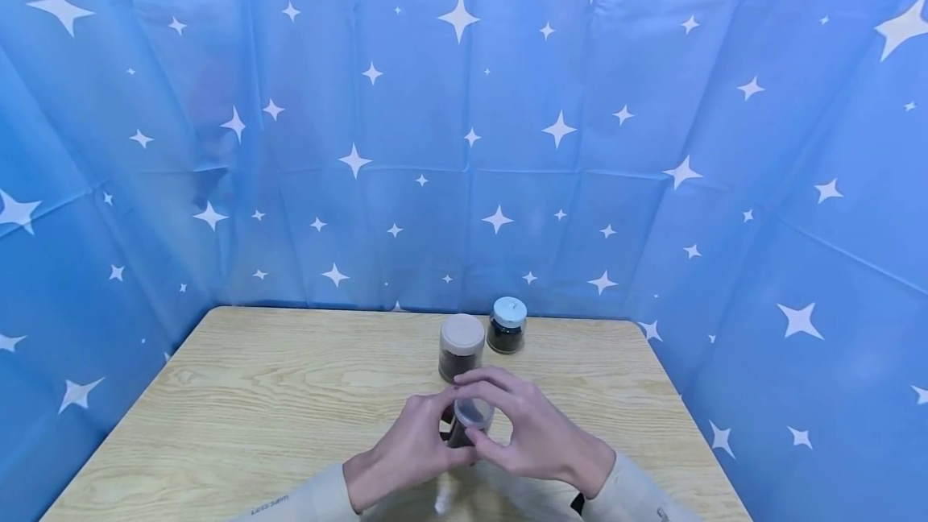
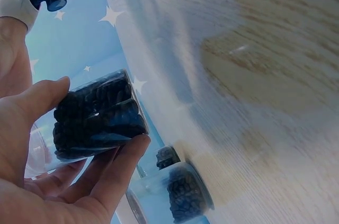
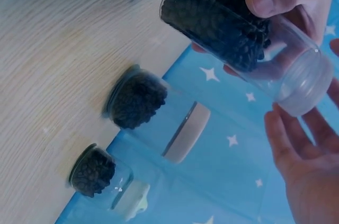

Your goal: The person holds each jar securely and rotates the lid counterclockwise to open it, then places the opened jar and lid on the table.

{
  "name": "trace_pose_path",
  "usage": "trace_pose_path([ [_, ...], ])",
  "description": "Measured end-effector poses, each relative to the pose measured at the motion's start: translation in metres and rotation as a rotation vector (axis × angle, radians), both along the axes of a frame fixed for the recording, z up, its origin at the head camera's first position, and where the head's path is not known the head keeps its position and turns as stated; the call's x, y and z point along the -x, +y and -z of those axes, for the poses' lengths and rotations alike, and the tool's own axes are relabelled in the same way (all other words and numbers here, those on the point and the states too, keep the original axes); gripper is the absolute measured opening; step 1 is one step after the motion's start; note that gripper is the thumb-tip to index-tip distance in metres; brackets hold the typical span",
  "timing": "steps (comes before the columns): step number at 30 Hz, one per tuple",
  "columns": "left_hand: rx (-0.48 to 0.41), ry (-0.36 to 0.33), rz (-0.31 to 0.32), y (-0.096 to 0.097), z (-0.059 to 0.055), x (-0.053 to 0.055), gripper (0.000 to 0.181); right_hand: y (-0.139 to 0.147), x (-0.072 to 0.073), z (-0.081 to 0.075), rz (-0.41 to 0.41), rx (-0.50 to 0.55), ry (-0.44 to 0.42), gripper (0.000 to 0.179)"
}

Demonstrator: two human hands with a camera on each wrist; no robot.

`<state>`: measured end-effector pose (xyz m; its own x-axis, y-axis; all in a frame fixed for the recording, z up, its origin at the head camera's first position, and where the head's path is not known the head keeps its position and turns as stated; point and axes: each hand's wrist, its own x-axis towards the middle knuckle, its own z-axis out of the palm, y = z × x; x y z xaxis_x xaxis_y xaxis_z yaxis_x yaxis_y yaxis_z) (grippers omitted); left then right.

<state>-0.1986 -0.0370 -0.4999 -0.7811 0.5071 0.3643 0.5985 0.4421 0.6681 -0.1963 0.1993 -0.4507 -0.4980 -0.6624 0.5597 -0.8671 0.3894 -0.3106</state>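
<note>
A clear jar (image 2: 100,115) partly filled with dark beans or pellets is held over the near part of the table. My left hand (image 1: 409,445) grips its body, the thumb on one side and the fingers on the other. Around its translucent lid (image 3: 305,83), my right hand (image 1: 532,425) curls with thumb and fingertips at the edge. Just beyond stands a larger jar with a pale pinkish lid (image 1: 462,334), also holding dark pieces. Behind it to the right is a small jar with a light blue lid (image 1: 510,311) and similar dark contents.
The light wood-grain table (image 1: 290,377) ends at a back edge close behind the two standing jars. A blue curtain with white stars (image 1: 406,103) encloses the back and both sides. A dark wrist strap part (image 1: 577,503) shows at the right sleeve.
</note>
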Motion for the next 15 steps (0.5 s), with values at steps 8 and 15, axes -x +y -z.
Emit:
trace_pose_path([
  [8, -0.022, -0.006, 0.002, -0.001, -0.001, 0.006, 0.048, -0.005, -0.002, 0.001, 0.175, -0.008, 0.073, 0.058],
  [15, -0.008, -0.013, -0.063, 0.002, -0.005, 0.022, 0.044, -0.012, 0.004, 0.000, 0.274, 0.011, 0.082, 0.060],
])
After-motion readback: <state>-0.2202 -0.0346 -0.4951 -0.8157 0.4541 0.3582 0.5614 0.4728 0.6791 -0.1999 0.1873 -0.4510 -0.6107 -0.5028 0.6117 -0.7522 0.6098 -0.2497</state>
